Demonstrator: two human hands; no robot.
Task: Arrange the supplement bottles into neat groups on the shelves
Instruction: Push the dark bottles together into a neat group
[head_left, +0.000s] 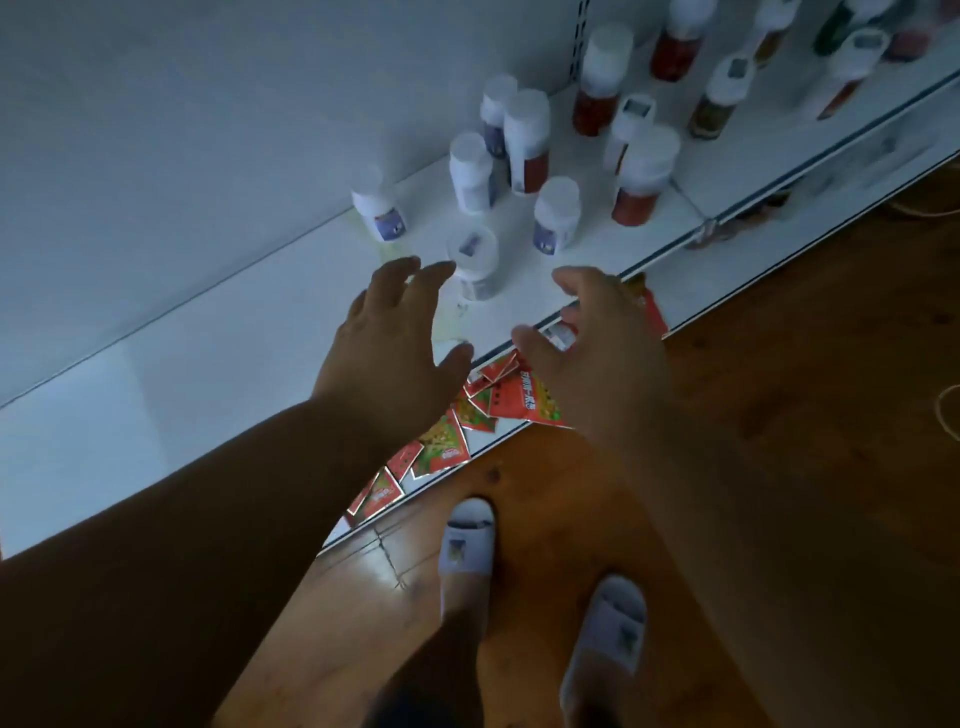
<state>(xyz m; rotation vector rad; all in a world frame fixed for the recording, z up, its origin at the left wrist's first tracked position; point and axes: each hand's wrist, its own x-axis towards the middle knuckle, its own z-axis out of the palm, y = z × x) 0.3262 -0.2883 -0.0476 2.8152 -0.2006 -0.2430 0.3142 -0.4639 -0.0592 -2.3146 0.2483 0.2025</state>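
Several white-capped supplement bottles stand scattered on a white shelf (218, 332). Nearest is a small clear bottle (475, 262) with a sticker on its cap. Beyond it stand purple-labelled bottles (382, 210) (555, 215) (470, 171) and red-labelled ones (527, 140) (644, 174). My left hand (395, 348) hovers over the shelf with fingers spread, its fingertips just left of the clear bottle, holding nothing. My right hand (597, 348) reaches over the shelf's front edge, fingers relaxed and empty.
More bottles (719, 96) stand on the adjoining shelf section to the right. Red snack sachets (524, 395) lie on the lower shelf under my hands. Below is a wooden floor (779, 415) with my two slippered feet (467, 540). A white back panel (208, 130) rises behind the shelf.
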